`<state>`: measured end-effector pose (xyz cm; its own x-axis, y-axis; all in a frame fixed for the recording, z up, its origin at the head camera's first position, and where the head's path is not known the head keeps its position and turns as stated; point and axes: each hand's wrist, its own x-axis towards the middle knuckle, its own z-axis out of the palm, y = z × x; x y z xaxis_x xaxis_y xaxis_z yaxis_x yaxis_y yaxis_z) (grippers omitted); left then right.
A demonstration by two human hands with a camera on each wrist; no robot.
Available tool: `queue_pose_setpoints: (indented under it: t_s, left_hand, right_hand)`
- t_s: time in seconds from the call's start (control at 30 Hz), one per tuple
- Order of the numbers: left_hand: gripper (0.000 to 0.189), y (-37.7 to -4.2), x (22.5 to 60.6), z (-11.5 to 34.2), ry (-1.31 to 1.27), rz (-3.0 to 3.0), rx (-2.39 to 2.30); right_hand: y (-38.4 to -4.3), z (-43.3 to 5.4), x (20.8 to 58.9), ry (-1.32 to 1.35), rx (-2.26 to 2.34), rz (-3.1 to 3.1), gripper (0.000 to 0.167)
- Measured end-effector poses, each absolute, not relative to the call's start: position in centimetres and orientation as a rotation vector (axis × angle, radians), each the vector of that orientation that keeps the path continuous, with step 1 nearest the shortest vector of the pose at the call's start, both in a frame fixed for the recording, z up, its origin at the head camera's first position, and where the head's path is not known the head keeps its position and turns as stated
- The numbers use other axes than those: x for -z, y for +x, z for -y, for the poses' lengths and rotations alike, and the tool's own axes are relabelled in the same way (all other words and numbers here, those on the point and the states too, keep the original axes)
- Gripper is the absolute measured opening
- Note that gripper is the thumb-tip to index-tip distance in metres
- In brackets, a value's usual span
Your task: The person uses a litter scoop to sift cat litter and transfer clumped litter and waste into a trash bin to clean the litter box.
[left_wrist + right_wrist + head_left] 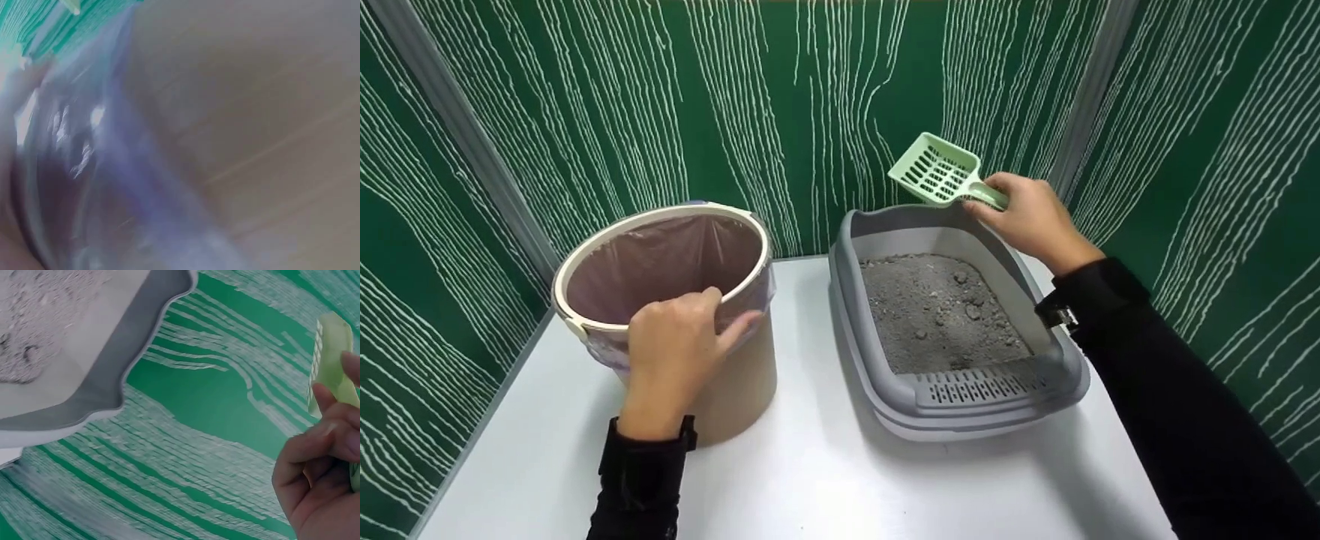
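Note:
In the head view my right hand (1031, 217) grips the handle of a pale green slotted litter scoop (954, 155), raised over the far rim of a grey litter box (851, 292). The scoop's basket points to the left. Grey litter (919, 315) with several clumps covers the floor of the box. My left hand (679, 352) holds the near rim of a beige trash bin (746, 375), fingers hooked over the edge and thumb outside. A translucent purplish bag (660, 259) lines the bin and folds over its rim. The left wrist view shows the bag's folded edge (135, 152) up close, blurred.
Bin and box stand side by side on a white tabletop (802, 465), with a strip of table between them. Green panels (840, 97) with white wavy lines enclose the table behind and at both sides. The box's near end has a slotted ledge (982, 384).

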<state>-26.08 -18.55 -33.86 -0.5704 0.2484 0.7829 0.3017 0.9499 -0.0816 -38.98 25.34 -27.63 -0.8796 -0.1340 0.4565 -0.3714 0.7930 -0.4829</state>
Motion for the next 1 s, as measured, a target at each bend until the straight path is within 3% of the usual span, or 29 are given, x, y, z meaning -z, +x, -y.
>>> queue_pose_setpoints:
  t_s: [0.13, 0.2, 0.37, 0.53, 0.73, 0.9, 1.0]
  left_hand:
    - [0.075, -25.1, 33.1, 17.2, -0.324, 2.259, -0.026]
    - [0.073, -24.3, 33.0, 15.5, -0.341, 2.236, -0.065]
    - [0.040, -22.8, 35.2, 8.9, -0.651, 2.061, -0.054]
    - [0.030, -23.2, 39.5, 3.0, -0.863, 2.127, 0.034]
    - [0.032, -24.3, 43.8, -0.9, -0.755, 2.199, -0.032]
    - [0.008, -25.1, 46.0, -1.9, -0.659, 2.127, -0.023]
    - [0.014, -25.3, 46.5, -2.0, -0.629, 2.099, 0.014]
  right_hand:
    - [-40.3, -27.3, 28.4, 0.317, -0.793, 2.687, 0.039]
    - [-40.9, -28.2, 29.0, 0.324, -0.736, 2.789, 0.041]
    - [-42.4, -29.9, 31.0, 0.398, -0.495, 2.876, 0.024]
    - [-43.8, -31.2, 33.2, 0.340, -0.470, 2.828, 0.015]
    - [-45.3, -31.5, 36.3, 0.227, -0.496, 2.799, 0.019]
    - [-45.3, -32.2, 37.3, 0.164, -0.417, 2.883, 0.018]
    - [-45.5, -32.2, 37.5, 0.175, -0.416, 2.894, 0.016]
